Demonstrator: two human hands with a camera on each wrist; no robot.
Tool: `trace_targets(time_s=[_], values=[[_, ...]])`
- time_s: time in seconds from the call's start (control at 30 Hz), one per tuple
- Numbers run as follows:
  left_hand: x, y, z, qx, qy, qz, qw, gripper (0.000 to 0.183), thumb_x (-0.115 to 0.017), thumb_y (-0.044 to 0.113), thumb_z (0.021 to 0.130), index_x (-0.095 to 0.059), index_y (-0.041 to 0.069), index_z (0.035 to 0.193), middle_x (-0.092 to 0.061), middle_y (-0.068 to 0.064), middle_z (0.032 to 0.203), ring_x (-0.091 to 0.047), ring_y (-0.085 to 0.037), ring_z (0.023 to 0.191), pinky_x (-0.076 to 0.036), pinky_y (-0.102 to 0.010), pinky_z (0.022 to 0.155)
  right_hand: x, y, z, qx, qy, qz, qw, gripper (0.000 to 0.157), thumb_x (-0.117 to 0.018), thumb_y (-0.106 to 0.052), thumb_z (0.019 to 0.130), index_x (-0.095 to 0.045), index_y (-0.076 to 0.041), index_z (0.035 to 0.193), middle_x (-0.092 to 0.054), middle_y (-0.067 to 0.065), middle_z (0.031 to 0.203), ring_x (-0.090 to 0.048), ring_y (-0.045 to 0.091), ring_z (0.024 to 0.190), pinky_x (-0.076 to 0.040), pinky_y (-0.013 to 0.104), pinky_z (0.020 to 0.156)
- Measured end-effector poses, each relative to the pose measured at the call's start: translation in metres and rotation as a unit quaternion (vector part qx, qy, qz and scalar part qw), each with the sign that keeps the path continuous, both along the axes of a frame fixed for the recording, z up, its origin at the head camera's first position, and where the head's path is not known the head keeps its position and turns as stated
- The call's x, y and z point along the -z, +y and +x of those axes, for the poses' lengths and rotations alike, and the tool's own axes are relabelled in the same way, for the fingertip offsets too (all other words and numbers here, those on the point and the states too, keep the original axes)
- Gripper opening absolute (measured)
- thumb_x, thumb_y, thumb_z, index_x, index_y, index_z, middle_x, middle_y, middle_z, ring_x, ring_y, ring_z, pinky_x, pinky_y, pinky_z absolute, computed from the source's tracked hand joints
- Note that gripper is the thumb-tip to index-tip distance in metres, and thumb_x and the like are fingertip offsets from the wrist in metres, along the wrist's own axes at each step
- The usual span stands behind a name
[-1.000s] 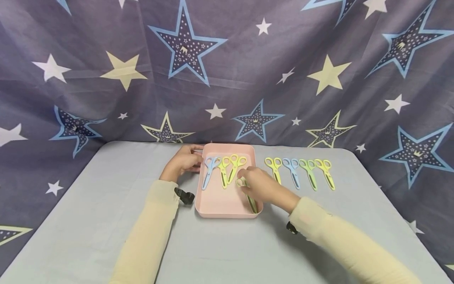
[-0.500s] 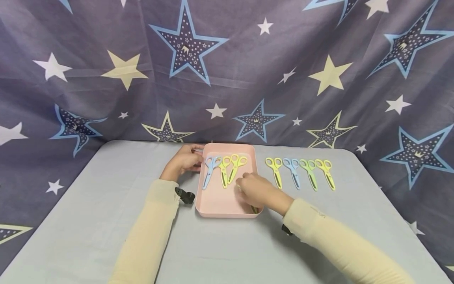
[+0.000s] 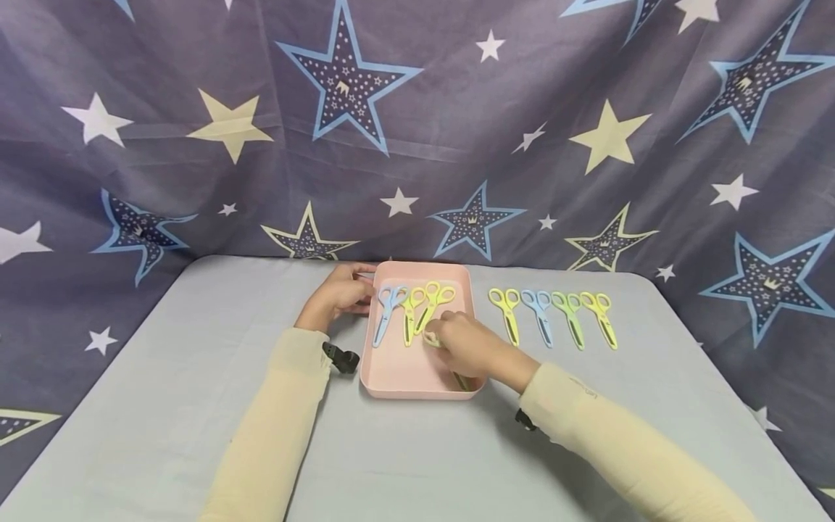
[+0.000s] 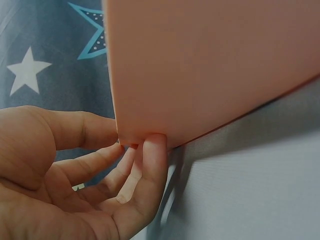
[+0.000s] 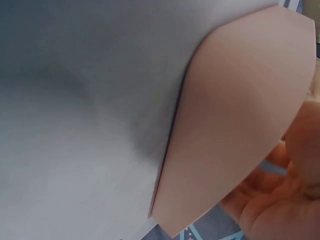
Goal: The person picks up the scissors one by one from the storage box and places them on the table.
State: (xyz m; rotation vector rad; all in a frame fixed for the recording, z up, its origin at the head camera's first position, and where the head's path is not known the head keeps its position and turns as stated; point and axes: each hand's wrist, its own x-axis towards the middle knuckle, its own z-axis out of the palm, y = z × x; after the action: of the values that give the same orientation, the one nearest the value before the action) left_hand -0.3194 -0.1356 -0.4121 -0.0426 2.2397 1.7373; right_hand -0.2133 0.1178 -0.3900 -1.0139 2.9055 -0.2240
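Note:
My left hand (image 3: 338, 291) is at the far left corner of the pink tray (image 3: 404, 370). In the left wrist view its fingers (image 4: 155, 150) curl round that corner, with the thumb at the rim. Inside the tray, my right hand (image 3: 466, 341) grips a pair of scissors (image 3: 431, 338); a pale loop shows by the fingertips and the blades point toward the near right corner, the middle hidden. Left of that hand lie blue scissors (image 3: 388, 313) and two yellow scissors (image 3: 410, 316), (image 3: 432, 308) side by side, loops away from me. The right wrist view mostly shows the tray's outer wall (image 5: 235, 115).
On the grey table (image 3: 417, 464), right of the tray, stands a row of scissors: yellow (image 3: 509, 315), blue (image 3: 539, 317), green (image 3: 570, 319) and another yellow pair (image 3: 601, 319). A star-patterned curtain (image 3: 417, 123) hangs behind the table.
My right hand has moved slightly left within the tray, and the gripped scissors' loop shifted left with it. The middle yellow scissors' blade tip moved slightly left. My left hand stays at the tray.

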Motion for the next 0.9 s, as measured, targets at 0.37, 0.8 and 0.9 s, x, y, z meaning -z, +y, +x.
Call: trace_targets(time_s=[0.37,0.8,0.9], values=[[0.000,-0.001,-0.001,0.004,-0.004,0.007,1.0000,0.064,-0.058,-0.007,0.092,-0.043,0.004,0.153,-0.055,-0.022,0.132,-0.063,-0.021,0.088,-0.062,-0.032,0.071,0.004,-0.014,0.008,0.093,0.032,0.017,0.995,0.012,-0.066,-0.010,0.092,-0.068,-0.003,0.083,-0.062,0.005,0.069,-0.056,0.017,0.060,-0.055,0.035,0.062],[-0.003,0.001,0.002,0.006,-0.004,0.004,1.0000,0.063,-0.058,-0.007,0.092,-0.043,0.005,0.153,-0.055,-0.022,0.134,-0.062,-0.020,0.087,-0.062,-0.030,0.069,0.003,-0.016,0.003,0.156,-0.088,-0.020,0.984,0.009,-0.067,-0.001,0.086,-0.063,-0.004,0.079,-0.052,0.002,0.061,-0.046,0.015,0.053,-0.042,0.026,0.048],[-0.002,0.000,0.001,0.006,-0.002,0.002,1.0000,0.063,-0.057,-0.007,0.092,-0.043,0.005,0.153,-0.055,-0.022,0.135,-0.063,-0.020,0.088,-0.062,-0.031,0.070,0.003,-0.016,0.001,0.156,-0.110,-0.047,0.980,0.021,-0.069,0.003,0.078,-0.055,-0.009,0.069,-0.044,-0.001,0.057,-0.038,0.013,0.050,-0.034,0.024,0.046]])
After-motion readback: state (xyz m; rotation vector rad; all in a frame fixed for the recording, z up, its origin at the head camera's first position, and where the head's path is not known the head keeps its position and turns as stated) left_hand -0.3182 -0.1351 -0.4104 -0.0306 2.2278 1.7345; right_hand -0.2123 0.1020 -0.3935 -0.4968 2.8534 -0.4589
